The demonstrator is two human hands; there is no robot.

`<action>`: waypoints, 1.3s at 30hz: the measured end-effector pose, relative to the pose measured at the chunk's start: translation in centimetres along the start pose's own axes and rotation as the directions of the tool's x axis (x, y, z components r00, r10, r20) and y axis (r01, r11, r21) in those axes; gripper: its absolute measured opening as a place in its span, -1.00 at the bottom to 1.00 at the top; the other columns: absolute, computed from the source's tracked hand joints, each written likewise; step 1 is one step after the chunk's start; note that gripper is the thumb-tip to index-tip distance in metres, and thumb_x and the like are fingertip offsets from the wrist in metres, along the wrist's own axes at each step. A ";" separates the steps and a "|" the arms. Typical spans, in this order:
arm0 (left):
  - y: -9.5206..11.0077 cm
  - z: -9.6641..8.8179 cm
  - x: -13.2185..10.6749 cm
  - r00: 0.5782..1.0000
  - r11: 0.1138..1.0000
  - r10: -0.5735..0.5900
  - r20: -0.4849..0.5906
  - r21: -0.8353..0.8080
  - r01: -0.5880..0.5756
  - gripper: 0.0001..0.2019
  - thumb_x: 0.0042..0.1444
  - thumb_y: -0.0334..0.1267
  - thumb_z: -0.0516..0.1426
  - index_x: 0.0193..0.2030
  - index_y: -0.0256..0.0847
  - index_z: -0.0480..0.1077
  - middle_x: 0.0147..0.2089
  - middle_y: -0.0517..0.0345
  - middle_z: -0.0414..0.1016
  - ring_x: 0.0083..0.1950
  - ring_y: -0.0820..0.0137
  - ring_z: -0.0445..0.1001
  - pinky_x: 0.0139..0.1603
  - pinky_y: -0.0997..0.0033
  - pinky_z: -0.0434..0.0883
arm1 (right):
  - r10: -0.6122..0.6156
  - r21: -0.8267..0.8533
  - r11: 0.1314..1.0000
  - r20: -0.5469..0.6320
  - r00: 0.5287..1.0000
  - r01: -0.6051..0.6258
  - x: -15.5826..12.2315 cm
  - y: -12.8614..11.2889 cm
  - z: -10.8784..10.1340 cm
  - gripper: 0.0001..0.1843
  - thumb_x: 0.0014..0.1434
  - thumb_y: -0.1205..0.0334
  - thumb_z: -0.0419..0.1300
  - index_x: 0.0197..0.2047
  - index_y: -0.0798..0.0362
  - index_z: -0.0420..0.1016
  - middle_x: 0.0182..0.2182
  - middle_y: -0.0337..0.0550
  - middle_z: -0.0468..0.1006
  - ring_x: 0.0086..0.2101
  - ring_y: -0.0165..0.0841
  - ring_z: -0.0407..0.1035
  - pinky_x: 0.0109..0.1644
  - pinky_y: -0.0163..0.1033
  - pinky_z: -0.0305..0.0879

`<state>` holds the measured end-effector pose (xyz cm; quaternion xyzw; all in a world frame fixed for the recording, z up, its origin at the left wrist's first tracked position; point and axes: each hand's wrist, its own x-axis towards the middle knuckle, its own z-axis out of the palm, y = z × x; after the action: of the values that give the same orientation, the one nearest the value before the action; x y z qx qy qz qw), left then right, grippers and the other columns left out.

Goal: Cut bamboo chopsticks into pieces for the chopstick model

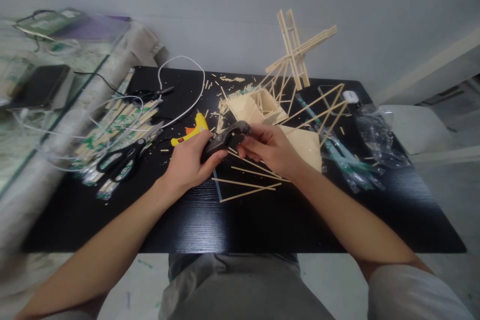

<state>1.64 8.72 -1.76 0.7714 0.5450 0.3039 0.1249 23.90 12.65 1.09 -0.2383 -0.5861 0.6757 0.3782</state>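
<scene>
My left hand (189,160) is wrapped round a dark, curved tool (227,137), held above the middle of the table; its exact kind does not show clearly. At the tool's right end, my right hand (272,147) has its fingers pinched together close against it. Whatever sits between those fingertips is too small to make out. Beneath the hands lie several thin wooden sticks (249,192). Just behind them stands a wooden model (258,105) with a box-like body and crossed blades of sticks (296,52). A yellow glue gun (191,132) lies beside my left hand.
Black scissors (122,162) rest on packs of sticks (116,125) at the left, among a white cable (204,80). On the right are clear plastic wrappers (345,160), a crumpled plastic bag (378,132) and a white case (350,96). Stick offcuts litter the black table (210,230).
</scene>
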 end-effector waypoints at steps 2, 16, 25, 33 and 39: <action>0.1 -0.1 0.0 1.000 1.000 -0.014 0.009 -0.001 0.014 -0.57 0.33 0.18 0.02 -0.17 -0.18 0.39 -0.30 0.05 0.53 -0.29 0.24 0.47 -0.26 0.30 0.32 | -0.008 -0.009 1.000 -0.003 1.000 0.008 0.0 0.0 0.1 -0.66 0.32 0.01 0.37 -0.31 0.12 0.51 -0.51 -0.28 0.52 -0.60 -0.59 0.10 -0.56 -0.35 -0.10; 0.1 -0.3 0.1 0.999 1.000 -0.013 0.029 0.006 0.013 -0.52 0.34 0.20 -0.02 -0.06 -0.21 0.42 -0.21 -0.02 0.57 -0.20 0.18 0.51 -0.17 0.25 0.37 | -0.019 -0.021 1.000 -0.004 1.000 0.019 0.1 0.4 0.0 -0.63 0.32 -0.05 0.36 -0.28 0.11 0.55 -0.49 -0.24 0.56 -0.61 -0.57 0.10 -0.57 -0.34 -0.09; 0.0 -0.2 0.1 0.999 0.999 0.015 0.032 -0.033 -0.014 -0.52 0.35 0.18 0.00 -0.02 -0.22 0.43 -0.15 -0.05 0.59 -0.11 0.15 0.54 -0.09 0.22 0.40 | -0.033 -0.080 0.996 0.025 0.999 0.035 0.2 0.6 -0.3 -0.60 0.37 -0.09 0.30 -0.28 0.11 0.54 -0.49 -0.22 0.57 -0.60 -0.56 0.12 -0.57 -0.36 -0.04; 0.6 -0.4 0.2 0.996 0.997 -0.070 0.049 0.032 0.068 -0.60 0.34 0.16 0.01 -0.25 -0.15 0.33 -0.37 0.09 0.47 -0.34 0.25 0.44 -0.29 0.30 0.28 | -0.023 -0.102 0.995 -0.033 0.999 0.020 0.2 0.7 -0.1 -0.60 0.38 -0.08 0.28 -0.29 0.10 0.54 -0.52 -0.25 0.53 -0.60 -0.56 0.14 -0.57 -0.35 -0.01; 1.0 -0.1 0.2 0.991 0.992 -0.114 0.074 0.067 0.109 -0.60 0.37 0.13 0.00 -0.34 -0.12 0.26 -0.45 0.13 0.43 -0.44 0.30 0.37 -0.37 0.33 0.19 | 0.019 -0.083 0.996 -0.066 0.998 -0.025 0.5 1.2 -0.4 -0.59 0.37 -0.10 0.28 -0.27 0.11 0.54 -0.54 -0.29 0.49 -0.61 -0.57 0.13 -0.57 -0.35 -0.03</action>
<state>2.36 8.54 -1.07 0.7545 0.5913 0.2489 0.1384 23.66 13.24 -0.07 -0.2824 -0.5988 0.6465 0.3792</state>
